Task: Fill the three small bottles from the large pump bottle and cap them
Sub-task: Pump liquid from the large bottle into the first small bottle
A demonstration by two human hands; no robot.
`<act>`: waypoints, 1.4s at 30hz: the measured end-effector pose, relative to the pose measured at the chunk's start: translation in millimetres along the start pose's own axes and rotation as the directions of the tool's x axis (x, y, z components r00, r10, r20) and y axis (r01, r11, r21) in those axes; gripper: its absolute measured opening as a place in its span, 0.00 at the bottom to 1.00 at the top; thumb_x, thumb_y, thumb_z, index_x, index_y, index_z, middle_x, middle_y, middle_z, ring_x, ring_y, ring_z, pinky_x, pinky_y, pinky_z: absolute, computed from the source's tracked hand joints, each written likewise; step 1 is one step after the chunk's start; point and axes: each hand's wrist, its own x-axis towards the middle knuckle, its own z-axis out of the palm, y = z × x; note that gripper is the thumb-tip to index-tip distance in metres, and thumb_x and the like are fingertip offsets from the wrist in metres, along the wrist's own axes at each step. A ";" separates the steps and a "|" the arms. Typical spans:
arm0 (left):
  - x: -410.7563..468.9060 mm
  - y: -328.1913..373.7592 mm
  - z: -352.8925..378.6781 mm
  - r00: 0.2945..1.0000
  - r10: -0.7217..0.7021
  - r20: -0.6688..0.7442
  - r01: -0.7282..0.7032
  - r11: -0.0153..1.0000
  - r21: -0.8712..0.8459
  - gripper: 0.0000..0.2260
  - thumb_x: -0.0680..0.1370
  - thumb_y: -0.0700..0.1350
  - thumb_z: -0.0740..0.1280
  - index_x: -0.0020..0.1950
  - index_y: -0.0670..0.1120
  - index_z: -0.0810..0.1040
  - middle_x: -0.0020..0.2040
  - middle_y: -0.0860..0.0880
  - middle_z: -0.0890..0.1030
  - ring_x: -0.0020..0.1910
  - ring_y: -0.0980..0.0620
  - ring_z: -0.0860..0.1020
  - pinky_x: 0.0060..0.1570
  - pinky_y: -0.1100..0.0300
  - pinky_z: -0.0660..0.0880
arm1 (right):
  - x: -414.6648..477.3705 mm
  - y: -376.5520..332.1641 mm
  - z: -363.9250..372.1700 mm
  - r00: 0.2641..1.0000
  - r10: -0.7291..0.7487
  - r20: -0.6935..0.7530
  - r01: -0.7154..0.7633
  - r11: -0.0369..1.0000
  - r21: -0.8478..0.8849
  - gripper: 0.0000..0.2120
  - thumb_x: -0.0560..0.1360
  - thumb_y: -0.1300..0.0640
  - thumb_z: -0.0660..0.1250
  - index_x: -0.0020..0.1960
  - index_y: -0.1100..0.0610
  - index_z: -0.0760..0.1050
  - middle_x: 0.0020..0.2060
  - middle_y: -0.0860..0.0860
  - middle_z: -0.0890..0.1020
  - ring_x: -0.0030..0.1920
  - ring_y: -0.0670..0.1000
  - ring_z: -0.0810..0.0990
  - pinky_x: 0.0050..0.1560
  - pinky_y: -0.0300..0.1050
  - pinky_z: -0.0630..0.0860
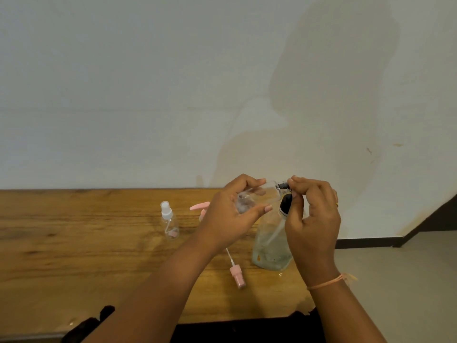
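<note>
Wooden table [74, 243] against a pale wall, seen from above. Your L hand [235, 214], mid-frame, holds a small clear bottle [262, 191] on its side. The thumb is below, the fingers curl over the top, and the neck points to 3 o'clock. Your R hand [314, 219], just at 3 o'clock of it, has curled fingers. Its thumb and forefinger pinch the black pump head [286, 203] right at the small bottle's neck. At 6 o'clock of the pump head the large pump bottle [272, 246] stands on the table, clear w/ pale liquid, partly hidden by the R hand. At 9 o'clock of the L hand, well apart, a small spray bottle [169, 225] w/ white top stands upright. A pink spray cap [237, 277] w/ its tube lies on the table at 6 o'clock of the L hand. A pink piece [199, 206] shows just behind the L hand. Orange thread [326, 283] circles the R wrist.
</note>
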 end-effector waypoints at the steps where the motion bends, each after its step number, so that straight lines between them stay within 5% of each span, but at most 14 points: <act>1: 0.0 0.4 -1.1 1.000 0.010 0.001 -0.010 1.000 0.021 0.14 0.71 0.39 0.73 0.47 0.54 0.73 0.52 0.61 0.79 0.56 0.65 0.77 0.52 0.68 0.75 | 1.3 -0.7 -1.1 1.000 -0.009 0.005 0.009 1.000 -0.001 0.10 0.71 0.70 0.62 0.49 0.62 0.78 0.46 0.49 0.75 0.50 0.51 0.74 0.51 0.27 0.68; 5: 0.7 -2.8 -2.3 1.000 0.004 -0.004 -0.004 0.999 0.041 0.14 0.71 0.40 0.74 0.46 0.55 0.73 0.50 0.63 0.80 0.58 0.65 0.76 0.55 0.67 0.75 | 0.6 4.3 -1.0 0.999 -0.049 0.010 0.049 0.999 0.001 0.10 0.71 0.71 0.63 0.49 0.63 0.79 0.47 0.48 0.76 0.50 0.49 0.75 0.52 0.29 0.70; 10: -0.9 -4.9 -0.5 1.000 -0.021 0.009 0.020 0.993 0.120 0.13 0.71 0.41 0.74 0.45 0.54 0.71 0.53 0.64 0.76 0.56 0.70 0.75 0.53 0.73 0.72 | -7.6 12.7 7.7 0.998 -0.068 0.004 0.068 0.998 -0.016 0.09 0.71 0.71 0.64 0.49 0.63 0.78 0.47 0.50 0.76 0.51 0.44 0.71 0.48 0.45 0.74; 18: -1.8 -0.8 0.7 0.998 0.061 -0.010 -0.059 0.989 0.138 0.15 0.71 0.43 0.74 0.47 0.58 0.71 0.52 0.65 0.77 0.59 0.68 0.74 0.55 0.72 0.72 | 0.1 1.6 -0.9 1.000 -0.018 -0.007 0.018 1.000 0.012 0.10 0.72 0.69 0.62 0.50 0.61 0.78 0.48 0.47 0.75 0.50 0.48 0.74 0.51 0.29 0.70; 26: -1.3 -6.0 0.6 1.000 -0.023 0.006 0.022 0.992 0.121 0.13 0.71 0.40 0.73 0.45 0.52 0.71 0.53 0.62 0.77 0.54 0.72 0.75 0.51 0.75 0.71 | -8.3 15.5 7.5 0.997 -0.070 0.014 0.071 0.996 -0.051 0.09 0.72 0.69 0.62 0.49 0.63 0.78 0.46 0.55 0.78 0.51 0.45 0.70 0.50 0.35 0.70; 30: -3.1 -4.3 1.0 1.000 0.001 -0.005 0.000 0.994 0.108 0.14 0.71 0.41 0.73 0.45 0.54 0.70 0.53 0.64 0.76 0.55 0.70 0.76 0.50 0.74 0.72 | -6.8 8.2 5.5 0.998 -0.053 -0.021 0.053 0.999 -0.009 0.10 0.72 0.71 0.62 0.49 0.63 0.78 0.47 0.48 0.75 0.52 0.42 0.70 0.50 0.41 0.72; 36: 0.0 -3.1 1.3 0.999 0.047 -0.014 -0.045 0.995 0.093 0.14 0.71 0.40 0.73 0.46 0.54 0.71 0.49 0.63 0.79 0.59 0.67 0.75 0.54 0.71 0.73 | -2.8 1.8 2.7 0.999 -0.022 -0.029 0.022 1.000 0.004 0.10 0.72 0.70 0.61 0.49 0.62 0.78 0.48 0.47 0.75 0.51 0.47 0.73 0.52 0.29 0.68; 42: -0.7 -4.8 2.0 0.999 -0.034 0.018 0.031 0.989 0.146 0.13 0.72 0.40 0.73 0.45 0.51 0.70 0.53 0.60 0.77 0.54 0.74 0.73 0.50 0.77 0.70 | -7.8 12.2 7.8 1.000 -0.031 -0.004 0.031 0.999 0.028 0.10 0.72 0.72 0.62 0.49 0.63 0.77 0.48 0.48 0.74 0.52 0.43 0.71 0.50 0.44 0.73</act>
